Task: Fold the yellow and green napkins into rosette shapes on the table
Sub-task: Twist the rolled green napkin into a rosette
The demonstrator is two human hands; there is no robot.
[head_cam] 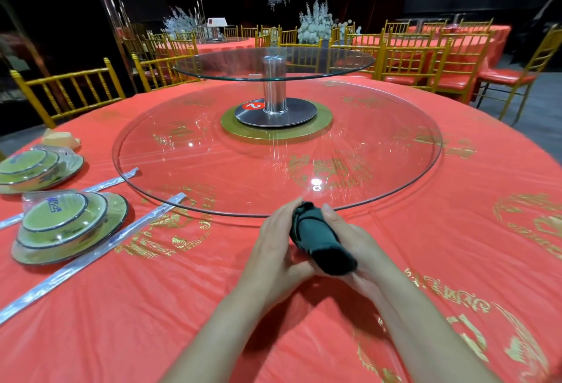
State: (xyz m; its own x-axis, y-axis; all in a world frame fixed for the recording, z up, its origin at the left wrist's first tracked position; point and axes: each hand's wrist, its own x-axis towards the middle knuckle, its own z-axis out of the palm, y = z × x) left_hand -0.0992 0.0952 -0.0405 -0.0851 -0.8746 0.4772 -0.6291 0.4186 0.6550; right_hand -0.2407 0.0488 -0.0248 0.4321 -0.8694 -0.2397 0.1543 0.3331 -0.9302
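Observation:
A dark green napkin (319,238) is rolled into a thick tube and lies between my two hands, just in front of the glass turntable's near rim. My left hand (273,246) curls around its left side, fingers at the far end and thumb under the near end. My right hand (352,239) cups it from the right, mostly hidden behind the roll. The far end of the roll shows a spiral of folds. No yellow napkin is in view.
The red tablecloth (182,306) with gold print covers the round table. A large glass turntable (213,169) with a raised upper tier (273,63) fills the middle. Two wrapped dish sets (70,227) (36,169) and wrapped chopsticks (91,264) lie at the left. Gold chairs ring the table.

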